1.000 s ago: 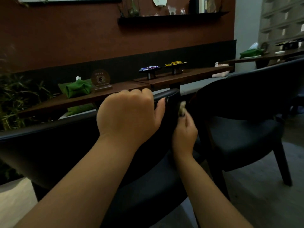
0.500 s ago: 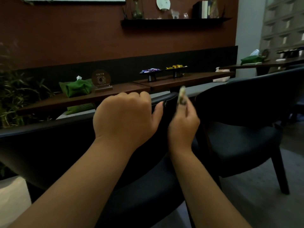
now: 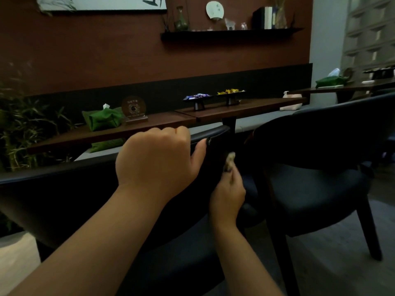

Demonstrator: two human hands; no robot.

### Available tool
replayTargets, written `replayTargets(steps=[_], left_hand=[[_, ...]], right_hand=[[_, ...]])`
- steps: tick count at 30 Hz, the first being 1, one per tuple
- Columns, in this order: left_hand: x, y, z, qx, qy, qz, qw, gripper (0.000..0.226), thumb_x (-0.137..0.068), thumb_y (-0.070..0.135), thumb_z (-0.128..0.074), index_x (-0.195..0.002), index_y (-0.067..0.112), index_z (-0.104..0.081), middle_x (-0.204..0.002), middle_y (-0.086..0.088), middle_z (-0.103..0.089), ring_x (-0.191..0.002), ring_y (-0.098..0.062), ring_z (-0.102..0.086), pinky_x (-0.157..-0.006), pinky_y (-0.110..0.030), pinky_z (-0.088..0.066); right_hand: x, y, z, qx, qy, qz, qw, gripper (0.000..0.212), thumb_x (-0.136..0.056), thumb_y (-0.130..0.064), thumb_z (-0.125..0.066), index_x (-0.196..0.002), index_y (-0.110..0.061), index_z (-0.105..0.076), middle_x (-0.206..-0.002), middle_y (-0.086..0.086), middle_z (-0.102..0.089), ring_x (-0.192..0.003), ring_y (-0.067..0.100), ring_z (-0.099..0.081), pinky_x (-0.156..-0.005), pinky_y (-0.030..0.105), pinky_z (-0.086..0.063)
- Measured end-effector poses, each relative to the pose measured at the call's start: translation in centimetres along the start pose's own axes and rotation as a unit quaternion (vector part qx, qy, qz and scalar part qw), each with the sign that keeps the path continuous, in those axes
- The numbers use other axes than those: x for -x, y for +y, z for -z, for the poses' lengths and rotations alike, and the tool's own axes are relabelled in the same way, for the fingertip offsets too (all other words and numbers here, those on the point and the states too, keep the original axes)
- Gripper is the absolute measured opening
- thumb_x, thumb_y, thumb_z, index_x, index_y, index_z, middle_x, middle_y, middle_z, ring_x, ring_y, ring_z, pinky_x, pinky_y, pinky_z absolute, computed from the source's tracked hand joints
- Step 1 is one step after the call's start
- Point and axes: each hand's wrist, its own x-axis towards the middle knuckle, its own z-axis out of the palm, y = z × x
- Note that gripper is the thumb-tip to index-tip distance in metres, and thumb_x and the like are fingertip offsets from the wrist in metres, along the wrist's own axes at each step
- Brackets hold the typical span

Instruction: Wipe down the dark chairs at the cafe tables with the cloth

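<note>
Dim red-brown wall and a dark shelf [image 3: 230, 35] sit behind a long wooden counter [image 3: 162, 122] that carries a green tissue pouch [image 3: 104, 121] and two small candy stands [image 3: 198, 101]. You stand behind the near chair [image 3: 64, 189]; your left hand [image 3: 158, 161] is curled over the top rail of its backrest, thumb on the near face, steadying it. Your right hand [image 3: 227, 199] pinches the cloth [image 3: 229, 161], bunched small, against the right end of that backrest, below the rail.

Risks, as judgement: the cloth is so wadded that little of it meets the surface, so you may leave streaks or miss the end edge. Pushing hard sideways could swing the chair into the second chair [image 3: 320, 167], which stands just beside it on the right. In this low light, dark dirt on dark upholstery is easy to overlook.

Room: the gap between the two chairs is narrow, so keep your right elbow in. The counter edge lies close beyond the rail; short strokes along the rail suit better than long ones. Floor [image 3: 342, 263] at lower right gives space to step.
</note>
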Motion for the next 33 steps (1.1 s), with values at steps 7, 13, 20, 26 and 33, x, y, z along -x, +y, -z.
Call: replayTargets(steps=[7, 13, 20, 26, 33], left_hand=[[0.1, -0.1, -0.3, 0.008, 0.008, -0.006, 1.0, 0.045, -0.096, 0.05, -0.036, -0.065, 0.019, -0.046, -0.051, 0.002, -0.039, -0.04, -0.015, -0.035, -0.044, -0.019, -0.02], [0.2, 0.0, -0.4, 0.003, 0.019, -0.002, 1.0, 0.048, -0.097, 0.051, -0.036, -0.066, 0.017, -0.05, -0.052, 0.001, -0.041, -0.042, -0.016, -0.037, -0.045, -0.022, -0.023], [0.1, 0.0, -0.4, -0.014, 0.033, -0.006, 0.999, 0.043, -0.096, 0.052, -0.035, -0.067, 0.02, -0.039, -0.054, 0.0, -0.038, -0.043, -0.016, -0.034, -0.045, -0.02, -0.015], [0.4, -0.1, -0.3, -0.02, 0.036, -0.01, 0.999, 0.046, -0.096, 0.053, -0.032, -0.066, 0.019, -0.04, -0.054, 0.001, -0.039, -0.043, -0.016, -0.035, -0.045, -0.021, -0.019], [0.3, -0.1, -0.5, 0.005, 0.059, -0.003, 0.998, 0.038, -0.099, 0.041, -0.029, -0.068, 0.021, -0.038, -0.056, 0.0, -0.039, -0.044, -0.017, -0.035, -0.045, -0.022, -0.017]], right_hand=[[2.6, 0.3, -1.7, -0.046, 0.051, 0.091, 0.994, 0.039, -0.101, -0.016, -0.041, -0.14, -0.018, -0.047, -0.144, -0.003, -0.046, -0.136, 0.005, -0.036, -0.113, 0.026, -0.029], [1.5, 0.9, -0.3, -0.026, 0.053, -0.056, 0.997, 0.037, -0.1, -0.01, -0.041, -0.134, -0.013, -0.054, -0.134, 0.006, -0.056, -0.128, 0.019, -0.049, -0.102, 0.022, -0.038], [1.9, -2.2, -2.4, -0.006, 0.011, 0.285, 0.959, 0.04, -0.098, -0.014, -0.041, -0.137, -0.022, -0.043, -0.141, -0.013, -0.039, -0.138, 0.004, -0.033, -0.115, 0.027, -0.027], [3.4, 2.9, -0.1, 0.041, 0.056, 0.002, 0.998, 0.045, -0.096, 0.006, -0.037, -0.139, -0.005, -0.044, -0.145, 0.011, -0.043, -0.14, 0.021, -0.033, -0.116, 0.034, -0.021], [3.0, -3.2, -2.6, -0.009, -0.001, 0.211, 0.977, 0.049, -0.096, -0.012, -0.037, -0.145, -0.015, -0.037, -0.15, -0.004, -0.036, -0.137, -0.009, -0.023, -0.112, 0.01, -0.019]])
